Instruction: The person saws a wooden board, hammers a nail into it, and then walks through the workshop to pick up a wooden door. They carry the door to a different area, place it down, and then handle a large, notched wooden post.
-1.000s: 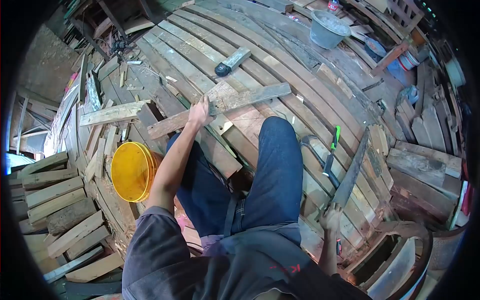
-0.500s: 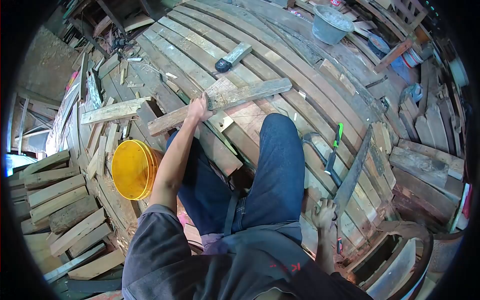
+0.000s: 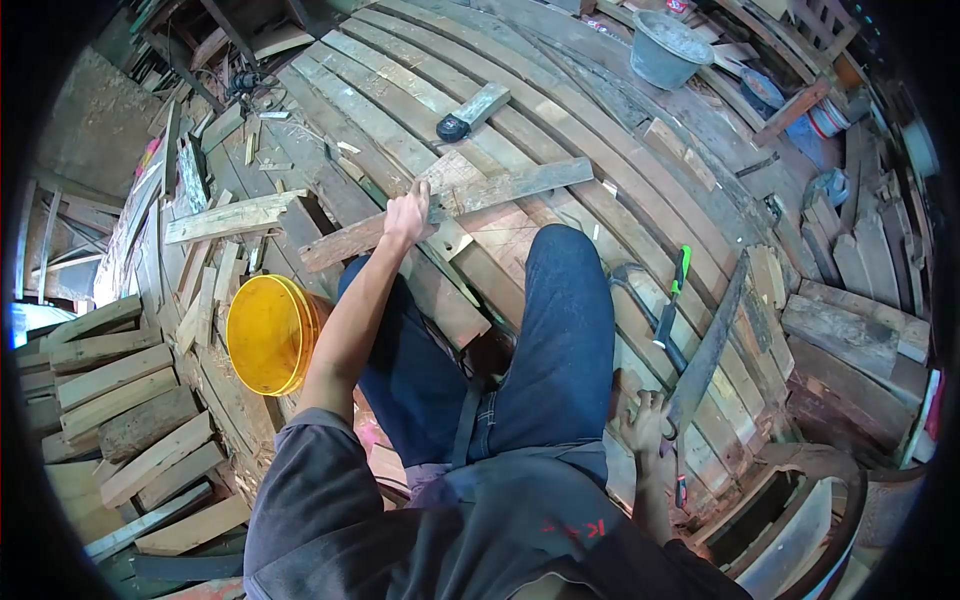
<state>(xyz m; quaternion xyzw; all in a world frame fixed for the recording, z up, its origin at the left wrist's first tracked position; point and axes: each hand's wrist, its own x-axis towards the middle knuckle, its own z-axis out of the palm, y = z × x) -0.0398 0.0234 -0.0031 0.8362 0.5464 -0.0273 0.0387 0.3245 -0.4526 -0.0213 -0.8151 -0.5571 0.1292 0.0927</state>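
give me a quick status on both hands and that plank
Left hand gripping the long plank. Right hand at the saw handle. Knee beside the plank.

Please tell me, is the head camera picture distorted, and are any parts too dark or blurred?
Head view: strong fisheye bends the floor planks into arcs; black vignette fills the corners; even daylight, soft shadows; left hand on the long plank is sharp, edges softer.
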